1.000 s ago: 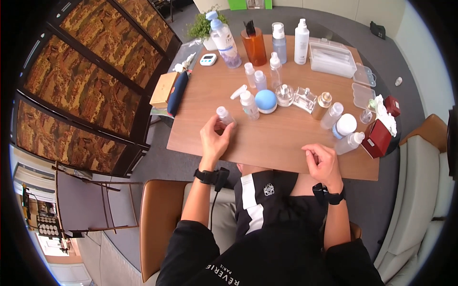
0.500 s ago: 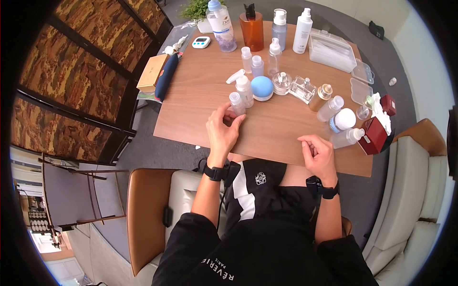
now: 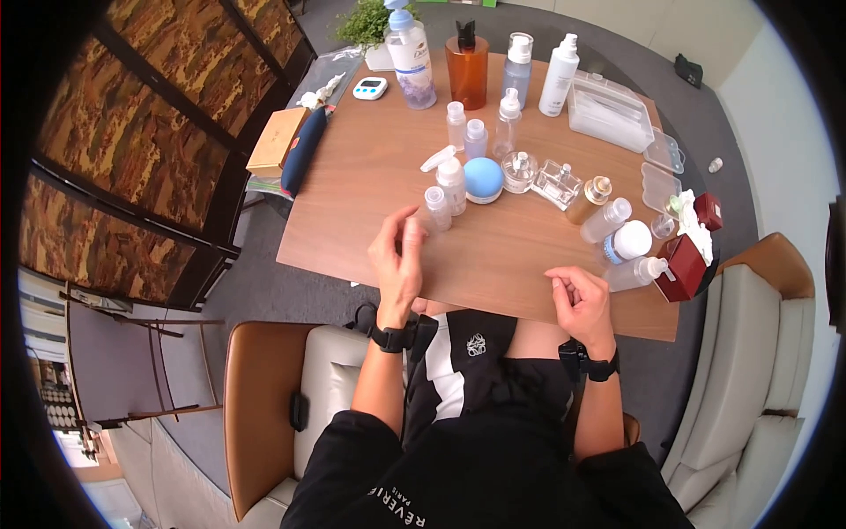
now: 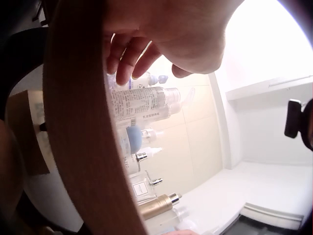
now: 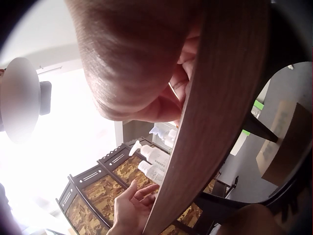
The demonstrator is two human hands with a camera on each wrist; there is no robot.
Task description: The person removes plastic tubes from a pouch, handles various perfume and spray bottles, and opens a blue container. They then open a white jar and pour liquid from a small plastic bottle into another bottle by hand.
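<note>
A small clear bottle [image 3: 437, 210] stands upright beside a white pump bottle [image 3: 451, 185] near the table's left front. My left hand [image 3: 397, 260] is just left of the small bottle, fingers relaxed and apart from it, holding nothing. In the left wrist view the fingers of that hand [image 4: 161, 29] hang loosely with the labelled bottle [image 4: 142, 100] beyond them. At the front edge, my right hand [image 3: 581, 304] rests loosely bent and holds nothing, left of a clear bottle lying tilted [image 3: 633, 274]. The right wrist view shows the right hand [image 5: 142, 63] at the table edge.
A blue-lidded jar [image 3: 483, 180], perfume bottles [image 3: 557, 184] and a white-lidded jar [image 3: 629, 241] stand across the middle and right. Taller bottles [image 3: 467, 70] and a clear plastic box [image 3: 611, 115] are at the back. A dark red box [image 3: 679, 268] sits at the right edge.
The small clear bottle has moved right, to beside the white pump bottle. My left hand has let go of it and drawn back to the left. The right hand has barely moved.
</note>
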